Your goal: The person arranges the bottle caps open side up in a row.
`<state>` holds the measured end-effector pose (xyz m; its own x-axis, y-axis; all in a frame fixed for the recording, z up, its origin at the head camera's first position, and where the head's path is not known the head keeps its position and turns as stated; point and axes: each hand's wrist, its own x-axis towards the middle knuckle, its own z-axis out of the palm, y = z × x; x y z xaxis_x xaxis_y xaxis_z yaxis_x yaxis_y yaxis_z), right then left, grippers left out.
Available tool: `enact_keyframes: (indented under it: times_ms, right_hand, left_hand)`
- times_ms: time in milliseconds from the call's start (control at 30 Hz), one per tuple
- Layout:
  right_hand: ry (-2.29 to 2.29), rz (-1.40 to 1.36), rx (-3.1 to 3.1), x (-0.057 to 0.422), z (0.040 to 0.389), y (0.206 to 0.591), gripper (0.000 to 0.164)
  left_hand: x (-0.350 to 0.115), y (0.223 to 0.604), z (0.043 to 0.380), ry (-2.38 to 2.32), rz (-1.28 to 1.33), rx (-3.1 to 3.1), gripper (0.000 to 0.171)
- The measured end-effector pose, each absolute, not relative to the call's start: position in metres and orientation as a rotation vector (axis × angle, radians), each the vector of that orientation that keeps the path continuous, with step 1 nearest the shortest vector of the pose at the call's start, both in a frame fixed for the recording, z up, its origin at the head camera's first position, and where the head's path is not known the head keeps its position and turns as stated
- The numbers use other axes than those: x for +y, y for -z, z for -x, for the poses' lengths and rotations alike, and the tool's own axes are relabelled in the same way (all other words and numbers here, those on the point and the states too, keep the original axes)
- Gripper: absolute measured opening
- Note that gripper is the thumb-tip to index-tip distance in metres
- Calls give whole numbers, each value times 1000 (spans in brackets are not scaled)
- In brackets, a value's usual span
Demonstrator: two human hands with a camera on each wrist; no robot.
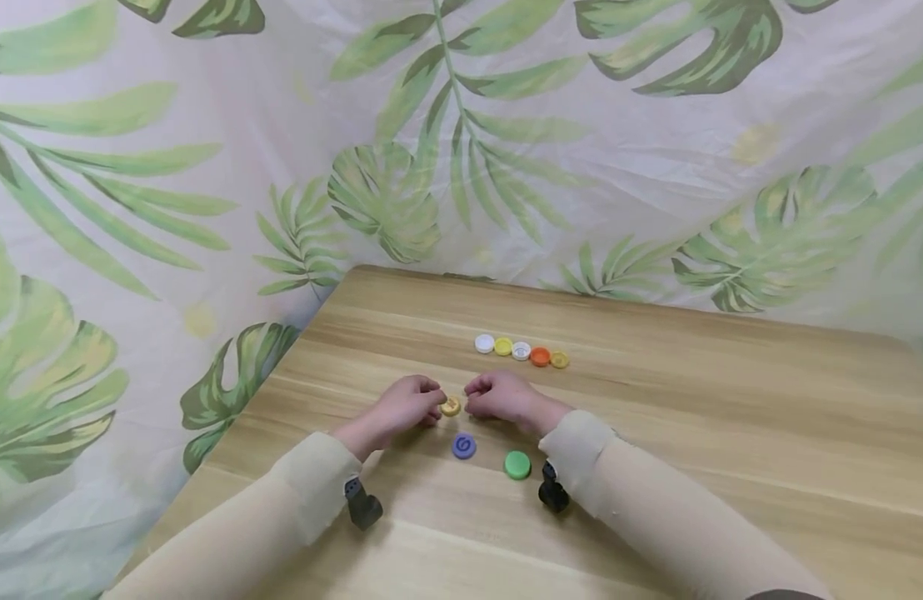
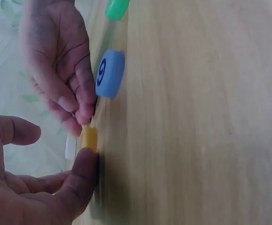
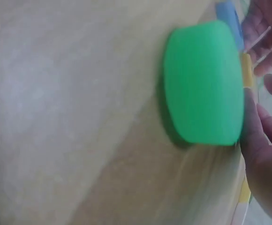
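Note:
A small yellow bottle cap (image 1: pixel 450 406) lies on the table between the two hands. My left hand (image 1: pixel 405 406) is at its left edge; in the left wrist view a fingertip (image 2: pixel 85 161) touches the yellow cap (image 2: pixel 90 138), while the thumb stays away from it. Just right of that cap, my right hand (image 1: pixel 506 396) has loosely bent fingers with nothing held, and a narrow gap shows in the head view. Nearer the body lie a blue cap (image 1: pixel 464 446) with a dark curved mark and a green cap (image 1: pixel 517 465), which looms large (image 3: pixel 204 84) in the right wrist view.
Beyond the hands, a slanting row holds a white cap (image 1: pixel 485 343), a yellow one, another white one, an orange cap (image 1: pixel 540 357) and a small yellow one at the right end. The wooden table (image 1: pixel 731 417) meets a leaf-print cloth (image 1: pixel 506 167) behind.

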<state>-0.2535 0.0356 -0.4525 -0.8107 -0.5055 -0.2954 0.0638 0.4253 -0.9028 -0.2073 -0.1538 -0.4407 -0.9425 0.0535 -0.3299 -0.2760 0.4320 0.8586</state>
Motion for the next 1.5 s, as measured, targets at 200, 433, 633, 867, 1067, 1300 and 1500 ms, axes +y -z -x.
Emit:
enact_keyframes:
  times_ms: [200,433,633,867,1067,1300,1500]
  right_hand:
    - [1304,437,2308,27,251,455,28]
    - [1234,421,2466,21,245,458,19]
    - [1237,413,2474,23,244,452,19]
    - [1256,410,2454,31,244,451,21]
    - [1188,467,2473,33,245,449,24]
    - [1242,431,2408,47,250,447,16]
    - [1384,374,2327,58,254,445,10]
  left_hand:
    - [-140,442,210,-1475,139,2403,44]
    - [-138,446,215,-1489,122,2402,31]
    - [-140,447,220,-1520,108,2365,29]
    - [-137,446,222,-1553,111,2330,29]
    - [-134,443,223,-1574,119,2314,27]
    - [-129,439,226,-1535,117,2307,28]
    - [-122,441,234,-1610,130,2246,26]
